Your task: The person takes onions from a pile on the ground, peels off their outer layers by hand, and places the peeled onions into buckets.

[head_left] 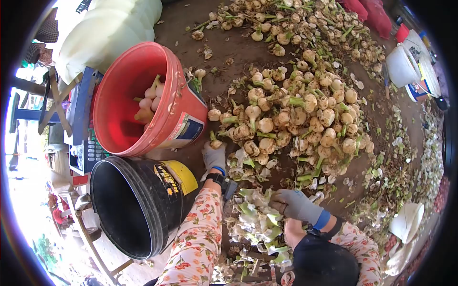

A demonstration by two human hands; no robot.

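Observation:
My left hand (214, 157), in a grey glove, has its fingers closed on a garlic bulb (216, 143) with a short green stem, close by the front of the garlic heap (305, 114). Gloved as well, my right hand (296, 206) is curled low above a pile of pale peeled skins and leaves (255, 217). Its fingertips point left, and what they hold, if anything, is hidden. The heap consists of many dirt-stained bulbs with cut green stems. Several cleaner bulbs (151, 101) lie inside the tilted red bucket (177, 95) left of the heap.
A black bucket (152, 205) with a yellow label leans beside my left forearm. More garlic (286, 24) spreads across the ground at the back. White buckets (403, 66) stand at the far right, above scattered skins and trimmings (396, 162). A blue crate (83, 112) is behind the red bucket.

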